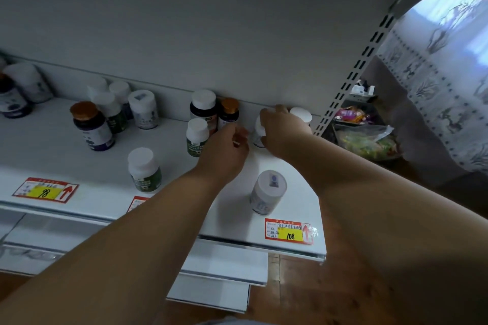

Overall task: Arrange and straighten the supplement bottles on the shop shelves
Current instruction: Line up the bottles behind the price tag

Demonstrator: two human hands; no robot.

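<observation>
Several supplement bottles stand scattered on the white shelf (66,155). My right hand (280,129) reaches to the back right and grips a white bottle (258,131), mostly hidden under the fingers. Another white-capped bottle (301,115) stands just behind that hand. My left hand (227,148) hovers beside it with fingers loosely curled, holding nothing, close to a green-labelled bottle (196,137). A white bottle (268,191) stands near the front right edge, and a green-labelled one (144,169) at front centre. Dark bottles with a white cap (203,107) and a copper cap (229,112) stand against the back wall.
More bottles cluster at the back left, among them a copper-capped dark one (92,126) and a white one (144,109). Price tags (289,231) (46,190) sit on the shelf's front edge. A slotted upright (351,79) bounds the right side. Packaged goods (364,140) lie beyond it.
</observation>
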